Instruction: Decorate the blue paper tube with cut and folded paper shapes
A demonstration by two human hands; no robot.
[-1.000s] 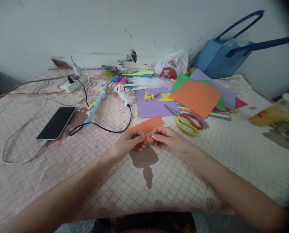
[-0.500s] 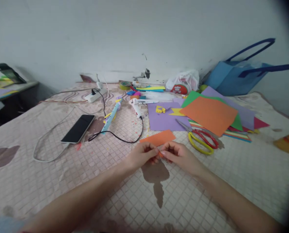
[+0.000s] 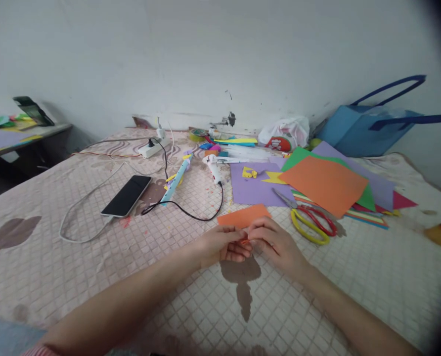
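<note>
Between my hands is a small orange paper piece (image 3: 245,242), mostly covered by the fingers. My left hand (image 3: 231,244) pinches it from the left, its lower fingers curled underneath. From the other side, my right hand (image 3: 274,243) has thumb and fingertips closed on the same piece. Just behind the hands lies an orange paper strip (image 3: 242,215) on the patterned tablecloth. To the right of my right hand rest scissors (image 3: 311,223) with one red and one yellow handle, blades pointing back left.
A phone (image 3: 127,196) with a cable lies left. Behind are a white glue gun (image 3: 213,169), a light-blue strip (image 3: 176,180), purple paper (image 3: 253,193) with yellow scraps, and a power strip (image 3: 154,147). Stacked coloured sheets (image 3: 328,183) and a blue bag (image 3: 357,131) are at right.
My hands have turned around the small orange piece; the left fingers now sit lower and more open beneath it, the right wrist raised. The whole view has shifted slightly.
</note>
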